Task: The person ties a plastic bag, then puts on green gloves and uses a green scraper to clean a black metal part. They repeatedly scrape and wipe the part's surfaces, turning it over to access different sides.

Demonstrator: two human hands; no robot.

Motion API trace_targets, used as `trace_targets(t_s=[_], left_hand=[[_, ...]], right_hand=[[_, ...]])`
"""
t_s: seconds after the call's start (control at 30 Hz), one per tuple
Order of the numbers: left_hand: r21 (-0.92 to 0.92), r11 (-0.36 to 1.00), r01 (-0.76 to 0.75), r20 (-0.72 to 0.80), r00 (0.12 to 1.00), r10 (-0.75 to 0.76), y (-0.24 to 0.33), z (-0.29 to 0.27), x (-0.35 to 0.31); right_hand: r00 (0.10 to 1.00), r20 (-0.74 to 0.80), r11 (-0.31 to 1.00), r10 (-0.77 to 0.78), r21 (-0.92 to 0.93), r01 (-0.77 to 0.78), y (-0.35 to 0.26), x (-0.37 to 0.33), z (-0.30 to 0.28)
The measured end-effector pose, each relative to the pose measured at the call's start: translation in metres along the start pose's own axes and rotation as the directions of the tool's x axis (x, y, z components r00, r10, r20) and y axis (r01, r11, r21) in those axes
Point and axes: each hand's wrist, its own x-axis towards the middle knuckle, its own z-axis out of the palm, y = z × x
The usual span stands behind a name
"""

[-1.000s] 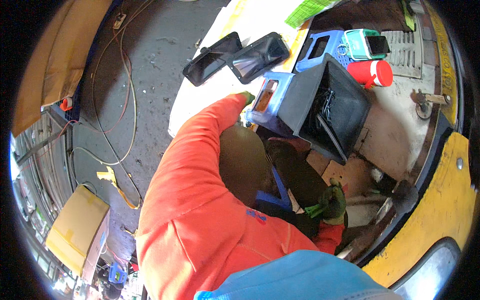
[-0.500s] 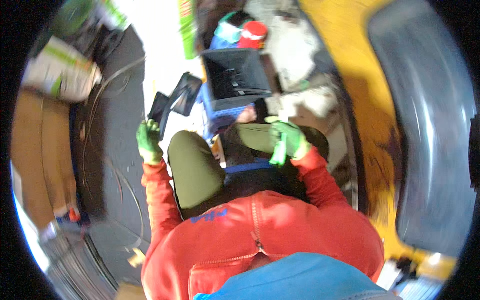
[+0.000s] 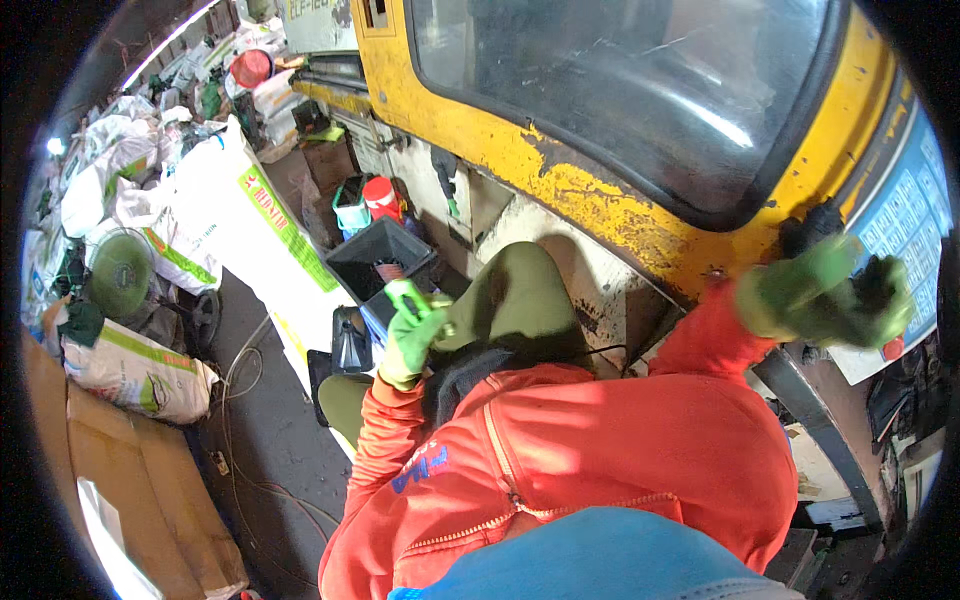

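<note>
My left hand [image 3: 404, 358], in a green glove, is raised above my lap beside the black bin. Its fingers are closed on a small bright green hand tool [image 3: 405, 297], whose exact kind I cannot make out. My right hand [image 3: 825, 295], gloved in green too, is stretched far to the right. It is in front of a blue control panel [image 3: 905, 225] with rows of pale keys, on a yellow machine [image 3: 600, 190]. Motion smears its fingers, so whether it touches the panel is unclear.
A black bin [image 3: 378, 255] stands in front of my knees, with a red-lidded container [image 3: 381, 195] behind it. Dark moulded parts [image 3: 350, 340] lie on the white surface to its left. White sacks [image 3: 145, 375] and a brown carton [image 3: 150, 470] are at the left.
The bright green tool has passed from my right hand to my left. My right hand has swung out to the control panel, and the view has turned right toward the machine.
</note>
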Motion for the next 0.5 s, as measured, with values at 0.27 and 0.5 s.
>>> trace_targets(t_s=[0.27,0.5], left_hand=[[-0.503,0.854,-0.134,-0.503,0.849,-0.163,-0.074,-0.116,-0.053],[-0.565,0.812,-0.145,-0.394,0.913,-0.111,-0.082,-0.119,-0.026]], right_hand=[[0.726,0.245,0.682,0.642,0.25,-0.688,0.01,0.031,-0.01],[0.741,0.34,0.542,0.579,0.518,-0.661,0.018,0.013,0.055]])
